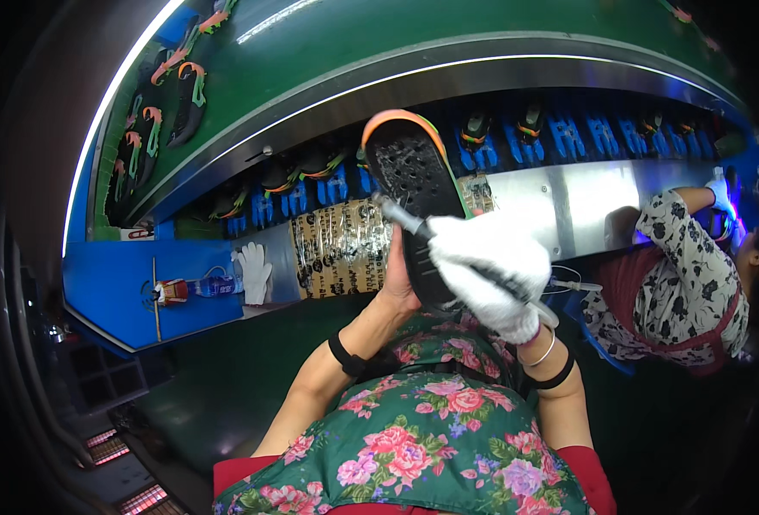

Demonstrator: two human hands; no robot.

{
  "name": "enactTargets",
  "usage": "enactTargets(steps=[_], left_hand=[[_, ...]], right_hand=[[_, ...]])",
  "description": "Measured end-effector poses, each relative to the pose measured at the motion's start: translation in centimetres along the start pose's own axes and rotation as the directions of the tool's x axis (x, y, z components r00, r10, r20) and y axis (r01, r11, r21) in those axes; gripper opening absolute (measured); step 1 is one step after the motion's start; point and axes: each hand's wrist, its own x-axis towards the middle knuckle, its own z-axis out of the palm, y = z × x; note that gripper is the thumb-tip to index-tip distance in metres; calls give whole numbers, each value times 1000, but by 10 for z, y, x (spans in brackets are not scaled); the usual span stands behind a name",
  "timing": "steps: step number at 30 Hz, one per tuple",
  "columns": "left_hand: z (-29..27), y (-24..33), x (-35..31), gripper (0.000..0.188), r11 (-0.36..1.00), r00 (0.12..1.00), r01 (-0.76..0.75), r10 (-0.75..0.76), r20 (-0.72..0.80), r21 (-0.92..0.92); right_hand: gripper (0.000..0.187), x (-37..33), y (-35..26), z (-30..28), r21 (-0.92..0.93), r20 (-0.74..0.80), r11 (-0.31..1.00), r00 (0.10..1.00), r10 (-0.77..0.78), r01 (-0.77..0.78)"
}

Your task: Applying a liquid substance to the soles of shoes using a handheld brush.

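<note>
Bare left hand clamped around black shoe sole in front of apron, white-gloved right hand gripping slim tool over it, plastic bottle on blue tabletop, contents unclear

Brown tape bears repeated black lettering (partly glared over).

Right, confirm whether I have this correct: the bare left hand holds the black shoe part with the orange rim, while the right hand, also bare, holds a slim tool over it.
Not quite: the right hand is not bare; the head view shows it in a white glove. The bare left hand does hold the black shoe part, with the slim tool over it.
</note>
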Motion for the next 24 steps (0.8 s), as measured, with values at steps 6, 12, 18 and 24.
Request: enactTargets(steps=[6,12,18,24], left_hand=[[21,-12,21,92,911,992,-53,95,-81,410],[27,-18,28,99,979,980,-143,161,-120,146],[17,-11,30,101,971,998,-15,-1,69,239],[24,-9,39,96,967,996,-90,92,1,237]], right_hand=[[30,-21,1,-1,-253,90,962,992,-85,105],[28,-22,3,-18,-168,-30,984,997,-65,59],[30,-37,-4,-13,-30,87,999,996,-13,16],[32,-35,-1,-26,-135,71,985,993,-95,104]])
